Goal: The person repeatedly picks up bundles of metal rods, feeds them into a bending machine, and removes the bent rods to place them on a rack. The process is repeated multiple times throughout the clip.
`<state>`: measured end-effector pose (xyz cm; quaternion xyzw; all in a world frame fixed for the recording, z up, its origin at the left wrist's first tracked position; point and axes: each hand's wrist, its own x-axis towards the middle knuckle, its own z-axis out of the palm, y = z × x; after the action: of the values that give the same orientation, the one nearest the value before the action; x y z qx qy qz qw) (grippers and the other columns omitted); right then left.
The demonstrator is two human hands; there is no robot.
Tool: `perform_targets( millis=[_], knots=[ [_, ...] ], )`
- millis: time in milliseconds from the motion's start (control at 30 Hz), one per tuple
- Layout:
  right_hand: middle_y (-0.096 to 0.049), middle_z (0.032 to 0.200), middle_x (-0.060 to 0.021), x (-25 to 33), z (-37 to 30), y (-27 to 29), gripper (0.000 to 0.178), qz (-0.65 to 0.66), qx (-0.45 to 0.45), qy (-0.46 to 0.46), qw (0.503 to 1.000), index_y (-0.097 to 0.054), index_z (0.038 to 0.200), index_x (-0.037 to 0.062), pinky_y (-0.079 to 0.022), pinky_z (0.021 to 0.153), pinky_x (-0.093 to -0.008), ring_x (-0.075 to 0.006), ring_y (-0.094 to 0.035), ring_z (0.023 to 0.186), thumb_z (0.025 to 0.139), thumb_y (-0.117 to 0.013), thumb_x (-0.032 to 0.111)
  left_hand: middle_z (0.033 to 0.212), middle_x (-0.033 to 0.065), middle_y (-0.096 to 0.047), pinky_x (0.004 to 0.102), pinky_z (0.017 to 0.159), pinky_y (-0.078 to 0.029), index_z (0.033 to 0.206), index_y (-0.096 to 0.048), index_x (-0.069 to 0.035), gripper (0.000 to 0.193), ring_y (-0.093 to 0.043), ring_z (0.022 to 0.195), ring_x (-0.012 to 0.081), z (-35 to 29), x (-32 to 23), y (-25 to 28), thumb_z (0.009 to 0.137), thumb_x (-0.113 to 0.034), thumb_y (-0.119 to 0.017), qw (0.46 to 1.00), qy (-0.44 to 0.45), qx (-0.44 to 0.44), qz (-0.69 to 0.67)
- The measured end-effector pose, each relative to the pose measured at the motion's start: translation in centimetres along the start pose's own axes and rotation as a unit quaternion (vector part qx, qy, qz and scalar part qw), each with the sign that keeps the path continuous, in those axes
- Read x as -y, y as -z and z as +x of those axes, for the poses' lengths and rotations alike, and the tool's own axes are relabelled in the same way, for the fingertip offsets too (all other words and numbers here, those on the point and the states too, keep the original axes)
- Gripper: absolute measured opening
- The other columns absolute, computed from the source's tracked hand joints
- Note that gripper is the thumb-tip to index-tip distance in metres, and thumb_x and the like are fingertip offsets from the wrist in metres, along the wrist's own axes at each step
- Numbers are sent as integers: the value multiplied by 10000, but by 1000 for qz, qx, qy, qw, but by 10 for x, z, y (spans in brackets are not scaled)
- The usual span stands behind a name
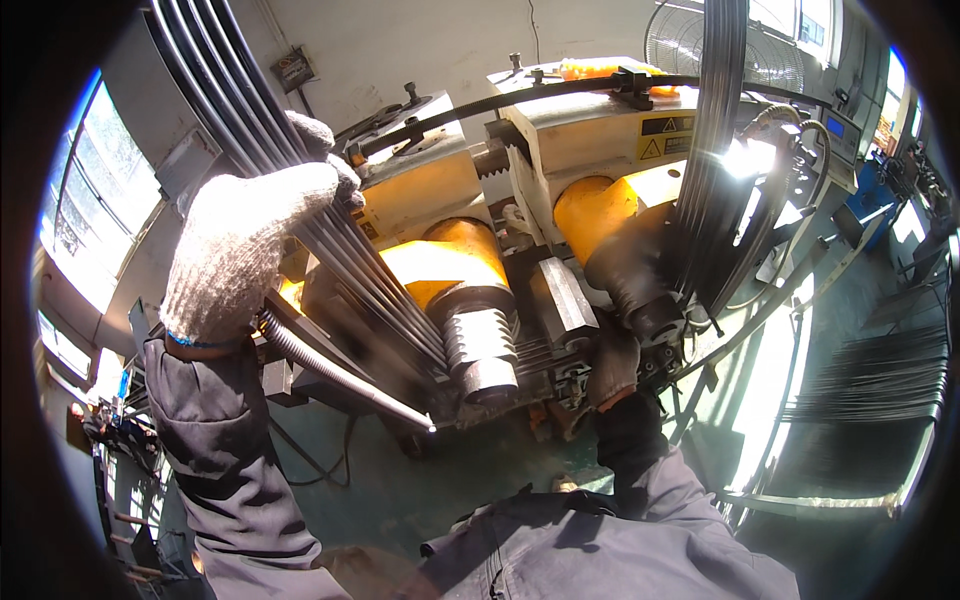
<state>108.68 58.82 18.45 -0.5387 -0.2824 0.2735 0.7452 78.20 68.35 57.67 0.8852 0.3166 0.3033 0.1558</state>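
Note:
My left hand (250,225), in a white knitted glove, is raised at the left with its fingers wrapped round a bundle of long dark metal rods (365,275). The bundle slants from the top left down to the machine (430,185). Low in the middle of the machine, my right hand (612,368) reaches in beside a dark metal block (563,300). It is gloved and in shadow, and its fingers are hidden. Two yellow arms with ribbed metal rollers, the left roller (480,345) and the right roller (640,290), flank that block.
A second upright bundle of rods (712,140) rises at the right of the machine. A ribbed grey hose (330,368) juts out below my left hand. Many thin dark rods (870,375) lie on a rack at the far right. A caged fan (690,45) stands behind.

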Motion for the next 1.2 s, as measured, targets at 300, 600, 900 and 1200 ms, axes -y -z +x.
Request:
perform_targets(
  millis=[300,600,900,1200],
  knots=[
    [-765,1208,-117,-8,4,4,326,53,6,-80,995,-743,1366,-7,-623,767,-341,-198,-784,988,1102,-586,100,1131,129,-778,390,998,-662,1354,-637,-28,310,-778,1089,237,-7,-24,0,1048,-42,-680,980,129,-36,-146],
    [-672,1517,-191,-25,1,21,403,-165,101,21,981,-655,1532,61,-504,1208,-421,-304,-657,1388,1154,-529,123,1158,132,-776,394,1001,-668,1369,-639,-33,331,-780,1102,244,-5,-25,-2,1046,-51,-713,974,177,-35,-134],
    [-717,1321,-97,-17,1,7,380,-110,42,38,992,-730,1398,-9,-630,747,-320,-204,-781,1004,1098,-525,104,1229,156,-784,382,1034,-665,1428,-639,-24,389,-793,1152,242,-5,-28,3,1061,-83,-754,963,243,-57,-97],
    [-759,1202,-86,-30,7,3,347,79,-21,-108,991,-749,1335,-7,-623,797,-320,-179,-768,942,1106,-522,120,1173,75,-825,258,835,-636,1408,-705,-60,342,-783,991,132,2,-34,2,1089,-168,-765,972,192,-31,-133]
  ],
)
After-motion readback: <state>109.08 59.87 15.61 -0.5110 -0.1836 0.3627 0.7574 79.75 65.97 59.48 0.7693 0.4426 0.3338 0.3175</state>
